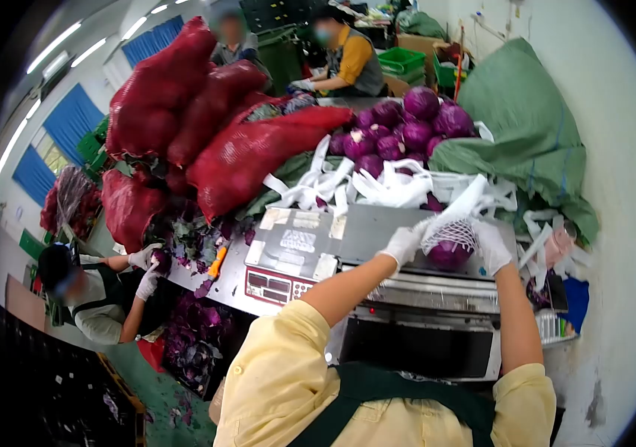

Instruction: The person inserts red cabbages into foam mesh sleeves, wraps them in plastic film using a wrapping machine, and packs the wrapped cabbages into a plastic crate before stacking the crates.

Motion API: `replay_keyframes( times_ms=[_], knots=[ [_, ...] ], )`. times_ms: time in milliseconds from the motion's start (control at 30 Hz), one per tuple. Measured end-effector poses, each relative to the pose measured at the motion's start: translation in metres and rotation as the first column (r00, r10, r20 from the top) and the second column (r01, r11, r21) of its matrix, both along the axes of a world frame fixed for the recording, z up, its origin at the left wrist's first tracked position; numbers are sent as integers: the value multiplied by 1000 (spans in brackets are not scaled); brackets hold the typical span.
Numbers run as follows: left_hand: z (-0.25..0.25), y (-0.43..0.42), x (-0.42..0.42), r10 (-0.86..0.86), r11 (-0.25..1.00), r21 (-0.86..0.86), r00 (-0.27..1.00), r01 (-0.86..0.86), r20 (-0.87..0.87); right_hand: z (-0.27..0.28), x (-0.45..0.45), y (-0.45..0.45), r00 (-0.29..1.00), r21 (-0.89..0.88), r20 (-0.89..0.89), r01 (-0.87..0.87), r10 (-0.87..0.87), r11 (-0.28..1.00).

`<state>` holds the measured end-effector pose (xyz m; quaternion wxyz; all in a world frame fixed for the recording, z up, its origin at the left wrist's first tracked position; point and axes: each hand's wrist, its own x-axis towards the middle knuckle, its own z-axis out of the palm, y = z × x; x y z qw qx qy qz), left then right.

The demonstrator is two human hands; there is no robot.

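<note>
White mesh netting [461,233] is pulled over one round purple cabbage [448,257] above a flat grey metal top [376,227], and on my feed two white-gloved hands grip the net, left hand [403,247] and right hand [493,249] on opposite sides. I count one silver digital scale [286,255], label too blurry to read, one orange tool [218,262], three other people [102,294].

White netting [452,233] partly hides my cabbage [450,257], between three and four o'clock. At seven, the scale display [266,287] is too small to read. At eleven, a red sack [217,95] covers much of a person [227,54]. At five, my apron [415,389] is cut off below.
</note>
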<state>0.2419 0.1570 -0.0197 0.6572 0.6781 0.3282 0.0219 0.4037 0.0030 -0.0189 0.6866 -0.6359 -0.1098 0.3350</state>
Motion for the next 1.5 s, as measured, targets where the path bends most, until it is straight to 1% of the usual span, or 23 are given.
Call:
replay_keyframes(
  times_ms=[100,200,267,333,433,467,533,567,633,667,733,833,867,933,967,1033,1067,1167,1233,1333,1367,1467,1500],
  knots=[
    [2,-5,5,-111,993,-56,982,103,-152,-26,5,-3,998,179,-54,-35,45,983],
    [27,-38,-16,57,969,-243,913,47,405,-5,-41,-27,962,164,250,71,-111,984],
    [37,-39,-33,187,806,-590,919,58,346,47,-100,-34,949,353,245,104,-199,930],
    [56,-45,-62,267,637,-755,873,158,408,55,-109,-62,735,137,677,-61,-49,989],
    [74,-47,-105,198,366,-726,714,582,672,120,-146,-94,880,180,198,-466,432,866],
    [81,-55,-117,302,330,-834,788,442,537,140,-155,-104,836,136,116,-549,537,825],
    [95,-70,-145,380,281,-943,882,176,278,144,-179,-100,889,282,178,-456,421,844],
    [88,-68,-161,310,117,-923,869,367,385,144,-183,-103,888,348,196,-459,416,817],
    [73,-81,-172,386,-71,-920,861,385,331,169,-206,-101,867,399,-404,-120,291,909],
    [72,-84,-175,456,-179,-873,824,454,336,149,-203,-109,781,519,-425,-205,458,830],
    [78,-88,-179,382,29,-958,883,284,273,129,-195,-130,598,560,-462,-377,656,738],
    [77,-94,-186,331,192,-947,891,259,311,134,-198,-138,524,-3,-169,-847,835,531],
    [75,-99,-185,315,203,-940,890,276,330,140,-199,-136,419,174,-96,-886,903,430],
    [65,-107,-187,370,228,-937,867,263,334,136,-189,-132,441,-91,217,-879,871,468],
    [81,-115,-183,373,435,-897,890,80,261,131,-182,-131,417,-322,465,-742,781,588],
    [78,-108,-184,408,271,-962,903,24,137,138,-192,-115,880,311,-172,-379,444,872],
    [106,-107,-184,422,254,-959,877,130,230,111,-188,-119,887,261,-235,-337,398,905],
    [92,-91,-181,513,368,-886,732,284,447,84,-207,-106,849,209,-275,-406,452,890],
    [100,-96,-170,449,598,-793,772,114,450,58,-228,-110,443,557,-753,34,487,830],
    [77,-76,-147,522,637,-769,762,-49,384,40,-218,-107,501,635,-688,65,525,770],
    [61,-60,-142,592,615,-781,716,-105,370,49,-206,-109,363,698,-703,188,612,691],
    [41,-32,-138,579,815,-404,582,-415,570,104,-179,-96,465,691,-683,162,563,704],
    [56,-38,-125,569,823,-397,583,-408,581,121,-174,-89,688,695,-520,-4,506,719]
  ],
)
